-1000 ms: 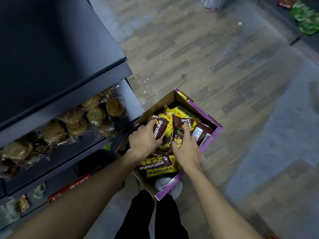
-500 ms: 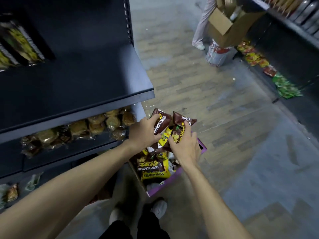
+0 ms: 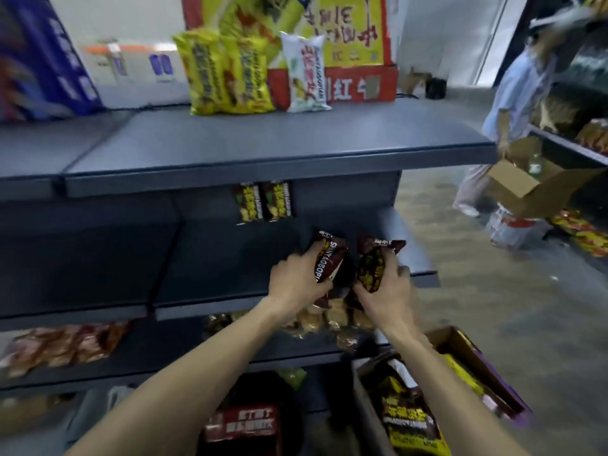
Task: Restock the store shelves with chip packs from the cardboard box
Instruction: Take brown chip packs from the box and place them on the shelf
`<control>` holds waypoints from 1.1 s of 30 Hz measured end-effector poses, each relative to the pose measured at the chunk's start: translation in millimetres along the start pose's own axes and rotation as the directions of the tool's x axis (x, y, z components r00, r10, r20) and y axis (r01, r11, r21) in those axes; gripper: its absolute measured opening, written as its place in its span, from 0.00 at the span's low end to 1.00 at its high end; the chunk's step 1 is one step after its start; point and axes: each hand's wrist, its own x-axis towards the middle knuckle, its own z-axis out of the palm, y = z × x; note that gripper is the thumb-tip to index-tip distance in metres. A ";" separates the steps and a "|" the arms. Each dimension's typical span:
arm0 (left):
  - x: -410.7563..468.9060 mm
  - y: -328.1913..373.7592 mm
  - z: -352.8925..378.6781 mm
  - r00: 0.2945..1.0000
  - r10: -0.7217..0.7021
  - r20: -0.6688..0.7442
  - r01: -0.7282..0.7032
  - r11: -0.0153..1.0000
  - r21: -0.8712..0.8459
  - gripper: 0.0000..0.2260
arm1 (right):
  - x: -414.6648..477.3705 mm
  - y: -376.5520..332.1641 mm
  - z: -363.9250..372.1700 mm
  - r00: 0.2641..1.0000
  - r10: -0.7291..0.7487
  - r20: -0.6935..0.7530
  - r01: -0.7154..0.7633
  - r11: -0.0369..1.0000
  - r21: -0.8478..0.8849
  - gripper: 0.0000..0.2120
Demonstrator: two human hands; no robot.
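Observation:
My left hand [image 3: 294,278] grips a brown chip pack [image 3: 330,258], and my right hand [image 3: 388,287] grips another brown chip pack [image 3: 373,263]. Both packs are held upright over the front right part of the dark middle shelf [image 3: 230,268]. Two matching brown packs [image 3: 264,201] stand at the back of that shelf. The cardboard box [image 3: 467,366] with purple sides sits on the floor at lower right, with yellow and brown chip packs [image 3: 408,419] inside.
The top shelf [image 3: 263,143] carries yellow packs [image 3: 227,74] and a white pack [image 3: 306,74]. Bagged pastries [image 3: 325,320] lie on the shelf under my hands. Another person [image 3: 513,103] stands at the right with an open cardboard box [image 3: 526,189].
Both hands lifted the brown packs out of the box and up to the middle shelf. My view swung upward from the floor to the shelves.

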 end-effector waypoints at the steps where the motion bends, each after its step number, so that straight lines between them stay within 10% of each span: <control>1: -4.8 -17.9 -11.6 1.000 -0.023 -0.020 0.023 1.000 0.004 0.33 | -3.8 -19.3 7.5 1.000 -0.029 0.002 0.029 1.000 0.004 0.40; 17: 34.8 -136.9 -47.1 0.943 -0.250 -0.221 0.235 0.968 -0.091 0.30 | 35.3 -159.3 72.5 0.961 -0.270 0.057 0.276 0.952 -0.133 0.41; 33: 173.2 -207.1 43.3 0.842 -0.235 -0.486 0.208 0.972 -0.111 0.38 | 189.4 -157.6 218.2 0.855 -0.471 -0.217 0.434 0.879 -0.199 0.42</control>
